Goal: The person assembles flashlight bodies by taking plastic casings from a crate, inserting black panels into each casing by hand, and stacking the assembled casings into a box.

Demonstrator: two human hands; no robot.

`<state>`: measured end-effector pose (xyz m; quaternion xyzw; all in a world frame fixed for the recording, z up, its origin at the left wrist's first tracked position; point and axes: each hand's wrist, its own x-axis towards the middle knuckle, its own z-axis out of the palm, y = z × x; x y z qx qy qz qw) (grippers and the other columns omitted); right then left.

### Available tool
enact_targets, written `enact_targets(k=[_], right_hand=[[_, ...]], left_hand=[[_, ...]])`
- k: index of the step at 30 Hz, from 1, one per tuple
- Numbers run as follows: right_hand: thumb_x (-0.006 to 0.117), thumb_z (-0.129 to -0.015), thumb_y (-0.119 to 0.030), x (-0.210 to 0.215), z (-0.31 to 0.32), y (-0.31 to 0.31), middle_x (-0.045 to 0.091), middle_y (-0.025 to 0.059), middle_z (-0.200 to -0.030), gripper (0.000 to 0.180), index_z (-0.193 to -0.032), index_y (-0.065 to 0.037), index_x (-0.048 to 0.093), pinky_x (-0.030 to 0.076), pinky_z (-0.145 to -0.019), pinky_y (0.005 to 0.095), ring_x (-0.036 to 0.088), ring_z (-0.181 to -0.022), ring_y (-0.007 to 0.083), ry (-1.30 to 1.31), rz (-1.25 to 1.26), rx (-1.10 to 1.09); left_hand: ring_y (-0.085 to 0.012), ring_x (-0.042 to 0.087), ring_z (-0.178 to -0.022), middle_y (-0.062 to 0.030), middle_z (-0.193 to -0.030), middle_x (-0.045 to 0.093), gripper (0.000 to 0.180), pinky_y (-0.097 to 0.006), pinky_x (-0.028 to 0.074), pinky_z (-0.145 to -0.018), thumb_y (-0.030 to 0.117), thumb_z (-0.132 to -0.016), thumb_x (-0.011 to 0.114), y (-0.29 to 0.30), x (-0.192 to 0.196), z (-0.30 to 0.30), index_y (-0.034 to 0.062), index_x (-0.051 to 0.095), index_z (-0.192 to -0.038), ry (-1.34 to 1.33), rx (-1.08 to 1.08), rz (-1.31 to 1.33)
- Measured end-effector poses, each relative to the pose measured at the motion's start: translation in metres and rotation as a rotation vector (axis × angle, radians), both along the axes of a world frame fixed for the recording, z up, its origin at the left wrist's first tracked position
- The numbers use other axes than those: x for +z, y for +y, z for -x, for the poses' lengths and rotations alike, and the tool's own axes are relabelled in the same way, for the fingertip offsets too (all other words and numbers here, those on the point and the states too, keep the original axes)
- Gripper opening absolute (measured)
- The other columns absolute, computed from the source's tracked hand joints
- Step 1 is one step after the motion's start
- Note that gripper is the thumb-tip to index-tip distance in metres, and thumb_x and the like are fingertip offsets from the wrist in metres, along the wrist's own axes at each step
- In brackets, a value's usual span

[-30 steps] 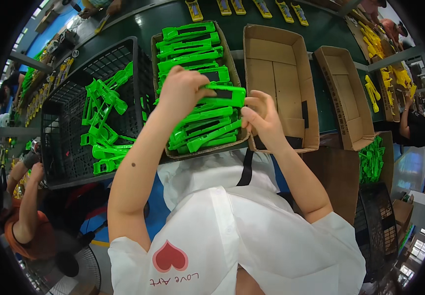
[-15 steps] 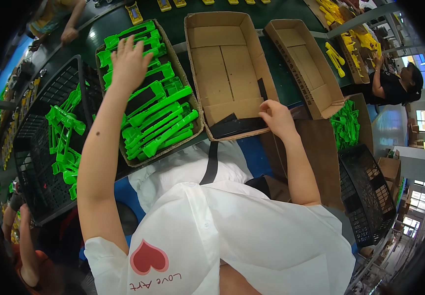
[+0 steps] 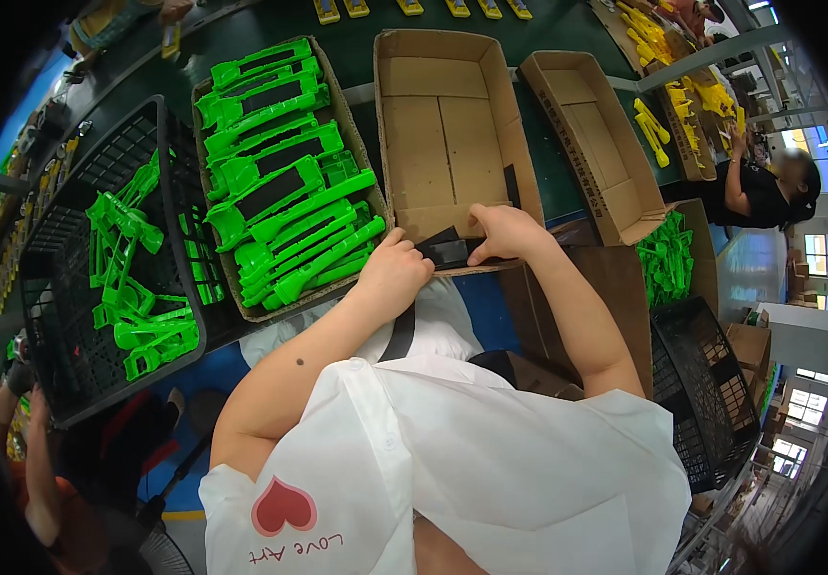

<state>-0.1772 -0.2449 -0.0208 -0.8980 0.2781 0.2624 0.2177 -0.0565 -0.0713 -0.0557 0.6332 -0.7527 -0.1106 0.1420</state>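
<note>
Now my left hand (image 3: 393,273) has left the green parts (image 3: 279,206) and joined my right hand (image 3: 505,233); both grips pinch a black flat piece (image 3: 444,251) at the near edge of the empty cardboard box (image 3: 433,125) on the dark green desk (image 3: 356,57). Black crate (image 3: 69,383) stands left; workshop windows far right.

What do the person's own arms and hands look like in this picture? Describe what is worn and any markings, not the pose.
Both forearms are bare, and the left hand and right hand wear no gloves. Short white sleeves of a loose white top cover the upper arms only. A small dark mole marks the left forearm. A red heart print sits on the top's left side. No watch or rings can be seen.
</note>
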Motion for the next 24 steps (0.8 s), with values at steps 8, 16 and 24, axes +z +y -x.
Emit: enact_targets(k=[8,16,24], right_hand=[[0.066,-0.055,-0.017,-0.004,-0.005,0.001,0.061,0.0149,-0.083,0.031,-0.082,-0.004,0.058,0.046,-0.071,0.0334,0.058,-0.078,0.0299,-0.031,-0.07,0.269],[0.065,-0.059,-0.018,-0.007,-0.017,0.0,0.061,0.0155,-0.085,0.041,-0.094,-0.003,0.053,0.046,-0.068,0.0362,0.058,-0.078,0.031,-0.098,0.028,0.262],[0.074,-0.059,-0.039,0.022,-0.031,-0.024,0.058,0.0218,-0.095,0.073,-0.107,0.007,0.045,0.047,-0.072,0.0334,0.058,-0.085,0.0286,-0.084,0.195,-0.154]], left_hand=[[-0.0205,0.052,-0.066,-0.0064,-0.06,0.053,0.006,-0.031,0.035,-0.073,0.009,-0.064,0.057,0.003,-0.006,0.012,0.0078,0.053,-0.059,0.013,0.078,0.076],[-0.0207,0.047,-0.075,-0.007,-0.074,0.047,0.001,-0.031,0.033,-0.07,0.008,-0.065,0.055,0.008,-0.001,0.013,0.0074,0.055,-0.064,0.164,0.137,0.241],[-0.0193,0.049,-0.079,-0.0051,-0.075,0.049,0.005,-0.03,0.033,-0.07,0.012,-0.065,0.054,0.007,-0.008,0.01,0.0097,0.059,-0.064,0.118,0.069,0.183]])
